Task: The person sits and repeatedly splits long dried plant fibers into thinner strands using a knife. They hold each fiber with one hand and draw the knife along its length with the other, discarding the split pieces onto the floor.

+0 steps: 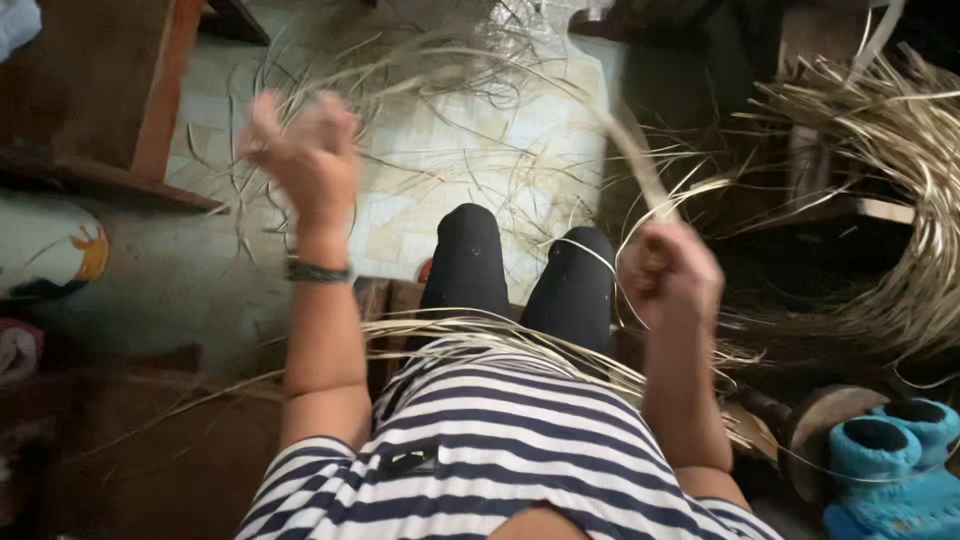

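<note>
Closest to us, a bundle of pale strips (pixel 500 335) lies across our lap, its long axis running left to right just above the hem of our striped shirt (pixel 500 440) and over our black-clad knees (pixel 520 265). Its loose ends fan out past our right forearm.

Above that, our right hand (pixel 672 275) is raised and closed in a fist on one long pale strip (pixel 640 170). The strip leaves the top of the fist and runs up and away to the left, arching over the knees toward the far floor, so its length lies along a slant from lower right to upper left. Motion blur softens the fist, but the fingers read as curled tight around the strip.

Our left hand (pixel 305 150), with a dark band at the wrist (pixel 318 270), is lifted higher and sits well apart from the right, across the knees. It is badly blurred; the fingers look bunched, and thin strands pass near them, but we cannot tell whether it grips any of them. Of the two, the right hand is plainly the one on the strip, and the free run of the strip curves toward the left hand's side.

Farther out, loose strands scatter over the tiled floor (pixel 440 170). To the right a big coil of the same pale material (pixel 900 180) curves around, with blue footwear (pixel 890 450) below it. A wooden piece of furniture (pixel 100 90) stands at far left.
</note>
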